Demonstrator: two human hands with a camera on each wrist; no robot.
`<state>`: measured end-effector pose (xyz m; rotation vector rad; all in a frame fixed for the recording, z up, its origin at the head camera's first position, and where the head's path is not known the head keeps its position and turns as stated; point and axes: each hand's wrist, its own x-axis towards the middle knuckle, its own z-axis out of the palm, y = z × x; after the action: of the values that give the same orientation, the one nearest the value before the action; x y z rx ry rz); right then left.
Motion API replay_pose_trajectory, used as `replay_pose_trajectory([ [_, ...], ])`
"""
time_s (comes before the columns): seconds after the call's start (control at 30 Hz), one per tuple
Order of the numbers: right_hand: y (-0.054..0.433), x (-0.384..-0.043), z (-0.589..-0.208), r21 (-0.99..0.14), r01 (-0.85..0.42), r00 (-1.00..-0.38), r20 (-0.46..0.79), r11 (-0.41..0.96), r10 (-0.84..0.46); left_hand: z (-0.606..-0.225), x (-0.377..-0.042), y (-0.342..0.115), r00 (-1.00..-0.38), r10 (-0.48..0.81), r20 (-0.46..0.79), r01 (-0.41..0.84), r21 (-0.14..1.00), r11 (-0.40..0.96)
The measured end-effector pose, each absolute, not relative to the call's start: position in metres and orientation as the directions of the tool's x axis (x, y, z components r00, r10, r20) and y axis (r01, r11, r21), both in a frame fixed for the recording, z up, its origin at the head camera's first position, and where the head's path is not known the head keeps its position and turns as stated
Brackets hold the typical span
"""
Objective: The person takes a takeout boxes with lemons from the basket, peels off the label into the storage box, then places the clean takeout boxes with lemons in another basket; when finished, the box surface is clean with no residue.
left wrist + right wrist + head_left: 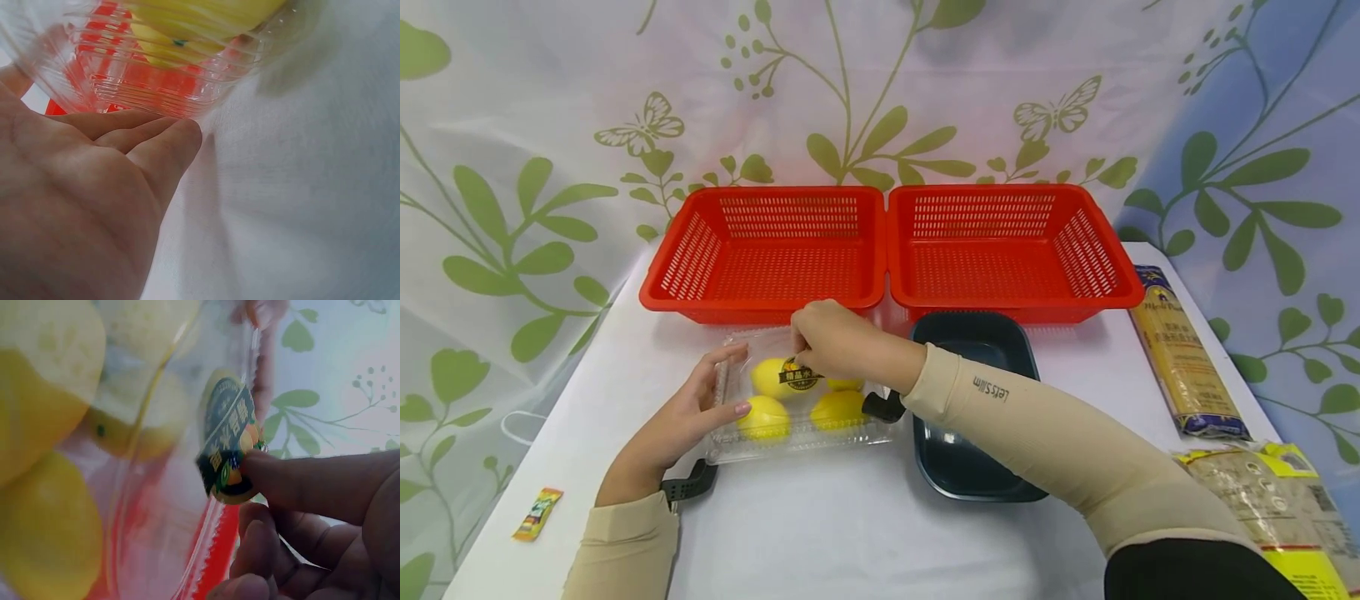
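A clear plastic clamshell box [842,437] holds several yellow lemons [765,417] near the table's middle. My left hand [688,408] holds the box's left end, with the thumb on the front part of the lid and the fingers along its side. In the left wrist view, those fingers [165,147] lie extended against the ribbed plastic wall. My right hand [842,342] reaches over the lid. Its thumb and index finger pinch the edge of a dark oval label [228,434] with fruit pictures at the lid's rim.
Two red plastic baskets [775,307] [1015,307] stand side by side behind the box. A dark rectangular dish [977,475] lies partly under my right forearm. Noodle packs [1183,350] [1262,500] line the right edge; a small colourful sachet [538,514] lies at the left.
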<state>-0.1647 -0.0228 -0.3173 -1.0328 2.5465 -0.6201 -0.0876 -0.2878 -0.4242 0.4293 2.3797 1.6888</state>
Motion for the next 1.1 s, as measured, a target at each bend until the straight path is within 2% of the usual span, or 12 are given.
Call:
replay_pose_trajectory([
  [0.37,0.014,-0.146,-0.303,-0.604,-0.581,-0.634,-0.083,0.545,-0.769,-0.424,-0.087,-0.286,-0.942,0.335,0.003,0.121,0.936,0.332],
  [0.67,0.075,-0.148,-0.287,-0.689,-0.513,-0.647,-0.081,0.511,-0.758,-0.427,-0.088,-0.288,-0.939,0.343,0.007,0.120,0.944,0.309],
  [0.83,0.117,-0.159,-0.295,-0.719,-0.484,-0.636,-0.101,0.498,-0.765,-0.427,-0.088,-0.288,-0.937,0.349,0.008,0.119,0.947,0.298],
  [1.1,0.176,-0.177,-0.323,-0.721,-0.409,-0.671,-0.177,0.559,-0.720,-0.426,-0.088,-0.287,-0.938,0.347,-0.001,0.109,0.949,0.297],
])
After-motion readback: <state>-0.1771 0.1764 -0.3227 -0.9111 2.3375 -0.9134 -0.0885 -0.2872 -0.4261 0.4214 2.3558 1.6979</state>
